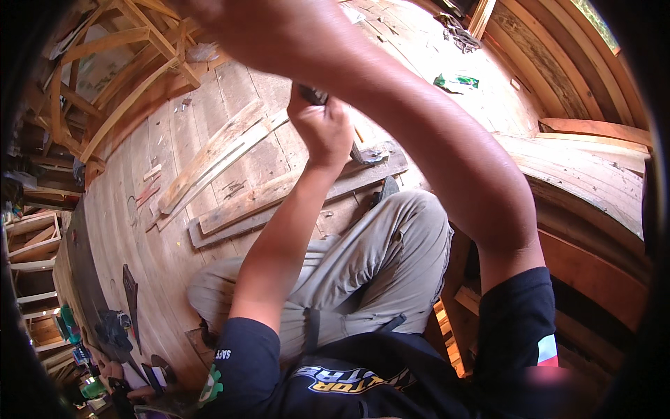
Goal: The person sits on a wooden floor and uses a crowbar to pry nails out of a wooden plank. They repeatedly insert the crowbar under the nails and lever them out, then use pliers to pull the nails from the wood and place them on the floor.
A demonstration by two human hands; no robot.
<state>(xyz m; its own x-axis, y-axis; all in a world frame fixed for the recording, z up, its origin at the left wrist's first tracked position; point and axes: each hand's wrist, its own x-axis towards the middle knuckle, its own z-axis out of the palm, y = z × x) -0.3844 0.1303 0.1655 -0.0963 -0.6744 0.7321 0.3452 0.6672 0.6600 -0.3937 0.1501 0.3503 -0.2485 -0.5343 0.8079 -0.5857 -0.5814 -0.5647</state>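
Black on what little shows of it, the tool point(313, 96) sits in the left hand point(319, 133), a stubby dark end with a faint pale glint standing out above the curled fingers; the rest is covered, so we cannot tell its full shape. We note it above the floor work, out beyond the knees. Left fist is closed snugly around it, thumb side uppermost. Right hand point(234, 28) is bleached by light and mostly cut off by the upper edge, its forearm crossing over from the right; we cannot tell how far it is open or whether it has hold of anything. Just below the left fist we see a curved grey piece point(368, 155), bright along one side, over the end of a greyish board point(394, 160); whether it joins the tool we cannot tell. Beside that board lies a paler, stained board point(255, 206), roughly parallel. Farther left, long pale strips point(209, 164) lie on the plank floor point(157, 237). Grey trousers point(377, 237), legs folded, fill the near side. Outward: a crumpled green packet point(457, 84) beyond the right forearm, an open timber frame point(132, 42) at upper left, and a dark tapering object point(130, 293) at lower left.
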